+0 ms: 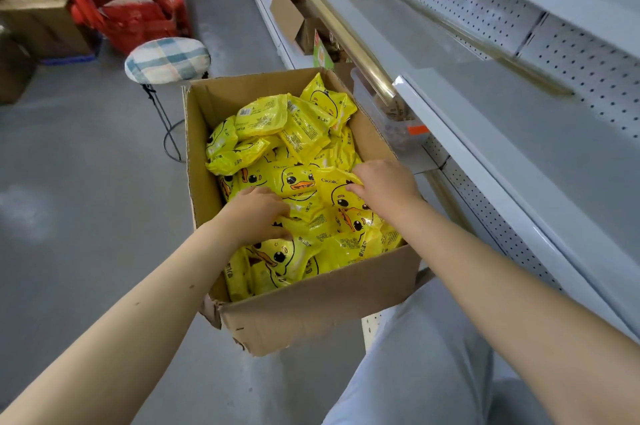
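Grey concrete floor (pixel 86 182) under open brown cardboard box (pixel 311 310). Inside box, left hand (pixel 258 213) curled round yellow duck-print plastic packet (pixel 303 215); right hand (pixel 384 185) pinching another packet (pixel 341 199).

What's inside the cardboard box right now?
The box holds heaped yellow packets with duck faces. The left hand and right hand grip top ones; lower layers and bottom are covered.

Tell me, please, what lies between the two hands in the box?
Yellow duck packets fill the stretch between the left hand and the right hand inside the box, as the head view shows.
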Action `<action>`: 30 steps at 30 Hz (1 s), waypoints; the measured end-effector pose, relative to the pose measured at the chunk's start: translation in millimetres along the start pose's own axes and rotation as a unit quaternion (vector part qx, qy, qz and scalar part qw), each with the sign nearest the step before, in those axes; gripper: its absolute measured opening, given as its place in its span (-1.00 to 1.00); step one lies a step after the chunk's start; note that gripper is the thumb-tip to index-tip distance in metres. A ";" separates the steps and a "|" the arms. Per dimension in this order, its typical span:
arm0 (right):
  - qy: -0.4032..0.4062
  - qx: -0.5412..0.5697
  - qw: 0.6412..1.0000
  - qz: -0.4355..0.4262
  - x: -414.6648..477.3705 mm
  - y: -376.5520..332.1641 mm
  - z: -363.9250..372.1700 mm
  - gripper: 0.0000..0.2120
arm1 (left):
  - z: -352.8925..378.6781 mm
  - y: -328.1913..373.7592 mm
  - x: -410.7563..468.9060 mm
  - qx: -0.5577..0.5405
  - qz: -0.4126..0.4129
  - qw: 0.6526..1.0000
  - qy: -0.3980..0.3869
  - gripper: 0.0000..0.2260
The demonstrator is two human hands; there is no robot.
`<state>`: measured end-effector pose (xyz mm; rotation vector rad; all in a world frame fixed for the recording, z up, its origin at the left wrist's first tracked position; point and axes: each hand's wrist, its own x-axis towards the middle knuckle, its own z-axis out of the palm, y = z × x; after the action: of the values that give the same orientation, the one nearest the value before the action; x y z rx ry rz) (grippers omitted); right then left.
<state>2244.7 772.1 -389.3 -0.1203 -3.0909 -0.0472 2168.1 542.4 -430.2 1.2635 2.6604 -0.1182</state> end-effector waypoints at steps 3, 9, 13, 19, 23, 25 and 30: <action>0.011 0.065 0.997 0.035 -2.3 -0.2 -20.1 -0.69 | -9.7 -2.0 0.2 -0.091 -0.050 0.995 0.012 -0.65; 0.035 0.108 0.991 0.069 -12.9 12.4 -71.8 -0.70 | -48.7 -3.7 -4.9 -0.300 -0.120 0.940 0.106 -0.68; 0.061 0.092 0.990 0.085 -20.0 22.0 -111.8 -0.71 | -89.3 4.3 -9.7 -0.284 -0.123 0.940 0.142 -0.60; 0.117 0.079 0.984 0.111 -43.5 37.7 -179.9 -0.65 | -162.3 39.2 -11.8 -0.216 -0.104 0.952 0.191 -0.52; 0.167 0.080 0.974 0.127 -75.3 50.5 -222.4 -0.69 | -212.9 73.3 -17.7 -0.214 -0.052 0.951 0.215 -0.68; 0.183 0.092 0.968 0.145 -93.3 59.7 -240.3 -0.67 | -234.2 90.7 -21.7 -0.208 -0.024 0.951 0.229 -0.73; 0.206 0.101 0.955 0.187 -139.8 89.7 -276.4 -0.67 | -275.7 134.4 -30.1 -0.197 0.038 0.945 0.259 -0.70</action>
<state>2403.8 841.8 -117.6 -0.5985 -2.5875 0.2263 2252.2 647.2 -152.8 1.3964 2.8191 0.8247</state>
